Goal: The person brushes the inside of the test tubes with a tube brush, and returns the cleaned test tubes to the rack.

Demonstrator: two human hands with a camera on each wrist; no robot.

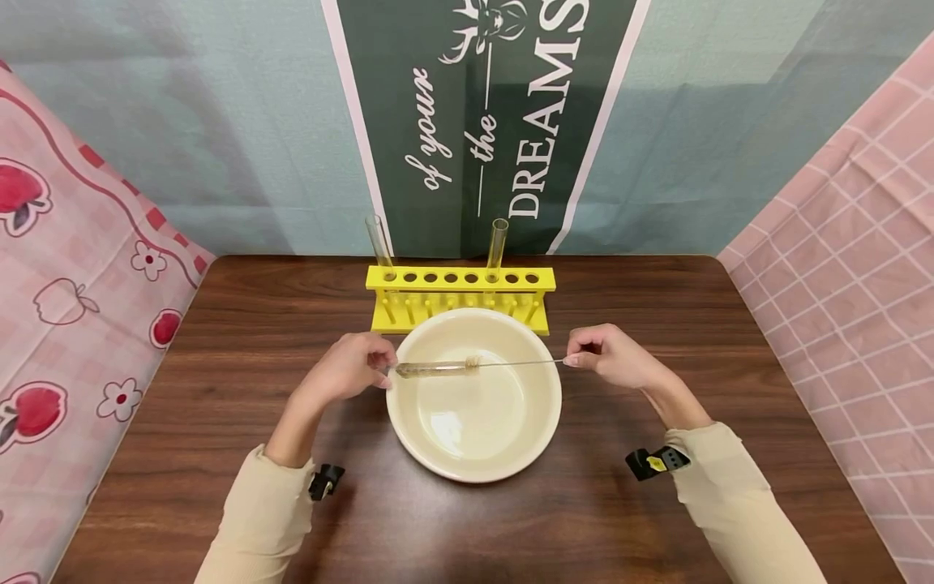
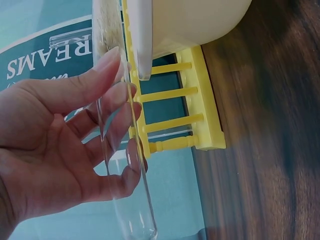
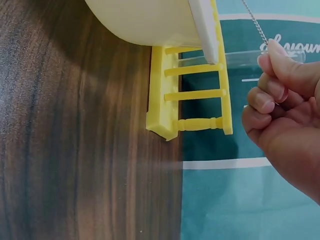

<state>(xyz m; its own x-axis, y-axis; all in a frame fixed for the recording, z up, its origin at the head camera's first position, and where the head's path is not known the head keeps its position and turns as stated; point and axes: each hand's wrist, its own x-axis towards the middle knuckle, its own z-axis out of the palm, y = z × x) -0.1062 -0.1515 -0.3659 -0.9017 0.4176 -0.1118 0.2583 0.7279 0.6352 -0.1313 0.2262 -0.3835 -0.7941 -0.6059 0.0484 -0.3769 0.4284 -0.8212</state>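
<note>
Before a blue-green cloth [image 1: 255,138], a dark wooden counter [image 1: 277,308] carries a cream basin [image 1: 511,430], over whose rim the left hand [image 1: 353,365] holds a glass tube [image 1: 434,369], probably light, slippery and fragile, best held gently round its walls, while the right hand [image 1: 611,355] pinches the likely springy wire [image 1: 518,362] of a brush [image 1: 473,362] partly inside it.

Your left hand [image 1: 353,367] holds the clear glass tube [image 1: 438,370] nearly level, just left of centre in the head view, its rounded end pointing left and its mouth right. The brush [image 1: 473,362] has its pale bristles inside, with a tuft showing at the mouth; its thin twisted wire [image 1: 518,363] runs right of centre to where your right hand [image 1: 611,354] pinches it.
</note>
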